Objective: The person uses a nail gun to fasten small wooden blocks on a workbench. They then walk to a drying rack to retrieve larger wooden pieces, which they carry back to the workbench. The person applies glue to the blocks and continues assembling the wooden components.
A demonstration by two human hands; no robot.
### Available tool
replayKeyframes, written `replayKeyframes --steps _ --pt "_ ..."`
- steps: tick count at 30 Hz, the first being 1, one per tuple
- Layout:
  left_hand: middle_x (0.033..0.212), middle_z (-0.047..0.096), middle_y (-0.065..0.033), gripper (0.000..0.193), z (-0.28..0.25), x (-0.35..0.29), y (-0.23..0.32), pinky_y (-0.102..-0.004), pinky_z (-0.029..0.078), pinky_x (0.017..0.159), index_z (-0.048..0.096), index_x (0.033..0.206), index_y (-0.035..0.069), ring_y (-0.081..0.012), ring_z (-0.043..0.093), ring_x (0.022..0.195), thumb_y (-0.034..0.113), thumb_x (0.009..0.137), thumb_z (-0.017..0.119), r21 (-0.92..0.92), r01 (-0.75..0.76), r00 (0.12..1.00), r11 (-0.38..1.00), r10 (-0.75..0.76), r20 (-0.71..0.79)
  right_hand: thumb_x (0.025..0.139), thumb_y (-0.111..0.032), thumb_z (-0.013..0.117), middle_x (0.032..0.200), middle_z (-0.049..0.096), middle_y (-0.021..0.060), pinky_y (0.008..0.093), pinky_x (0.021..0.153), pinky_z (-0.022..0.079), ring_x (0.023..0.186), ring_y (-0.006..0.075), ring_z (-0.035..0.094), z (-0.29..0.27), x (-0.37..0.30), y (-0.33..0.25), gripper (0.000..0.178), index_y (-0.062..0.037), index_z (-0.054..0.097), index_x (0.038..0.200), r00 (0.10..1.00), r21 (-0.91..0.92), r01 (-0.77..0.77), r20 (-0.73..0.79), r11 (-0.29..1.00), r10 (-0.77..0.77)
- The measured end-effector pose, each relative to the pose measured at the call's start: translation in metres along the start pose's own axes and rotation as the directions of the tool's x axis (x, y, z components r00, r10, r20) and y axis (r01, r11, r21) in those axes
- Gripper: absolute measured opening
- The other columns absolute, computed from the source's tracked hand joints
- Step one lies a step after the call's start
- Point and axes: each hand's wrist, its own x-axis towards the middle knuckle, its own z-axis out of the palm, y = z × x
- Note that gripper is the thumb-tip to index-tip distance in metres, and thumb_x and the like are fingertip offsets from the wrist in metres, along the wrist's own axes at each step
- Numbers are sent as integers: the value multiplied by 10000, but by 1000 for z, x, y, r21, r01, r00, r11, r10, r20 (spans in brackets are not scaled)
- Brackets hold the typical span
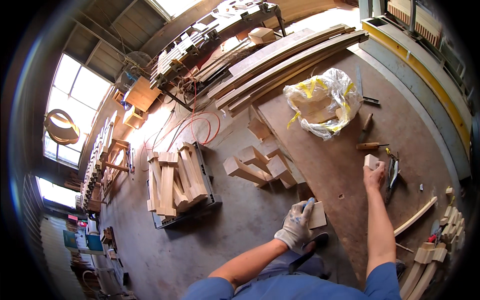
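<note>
My left hand (296, 224), in a white work glove, is closed on a pale wooden piece (318, 215) at the bench's left edge. A small blue spot shows at its fingertips; I cannot tell what it is. Farther right, my bare right hand (374, 176) grips a small wooden block (370, 160) over the brown bench top (325, 170). Just beyond that block lies a wooden-handled tool with a thin metal tip (368, 146), and another wooden-handled tool (367, 122) rests behind it. Pliers (392, 175) lie to the right of my right hand.
A clear plastic bag (325, 102) with wooden pieces stands on the bench near long boards (290, 70). Jointed wooden parts (265, 167) stand left of the bench. A black crate (212, 200) bears more parts. A curved wooden strip (415, 216) and stacked pieces (425, 255) lie right.
</note>
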Motion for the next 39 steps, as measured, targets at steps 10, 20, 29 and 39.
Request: replayKeyframes --steps 10,20,29,39 --pt "1397 535 -253 1064 1 -1 -4 -510 477 1102 392 1583 28 -462 543 1257 312 698 911 32 30 999 999 -30 10 791 -233 816 1077 695 135 400 830 584 923 261 702 -134 -183 -46 544 -50 597 1254 943 504 99 227 858 -242" --pt "1635 340 -293 1125 -16 7 7 -515 336 1252 271 1650 28 -494 359 1499 361 769 885 -109 165 967 980 -139 215 819 -175 800 1141 673 150 364 816 610 982 230 700 -195 -312 -26 550 -7 573 1291 932 523 -33 323 852 -162" --pt "1600 399 -272 967 -49 -34 -5 -540 353 1226 420 1578 51 -491 376 1484 382 803 893 -149 -130 987 980 115 -108 805 -159 801 1119 672 157 385 829 607 969 252 699 -195 -342 -39 518 -6 596 1255 933 520 25 293 854 -206" --pt "1358 675 -155 641 -41 -62 68 -350 520 1052 518 1520 -14 -192 639 1222 225 966 736 -750 408 893 521 -56 447 744 -161 851 1187 652 186 435 892 553 1031 370 661 -226 -310 -58 575 -35 615 1253 817 380 464 166 800 -553"
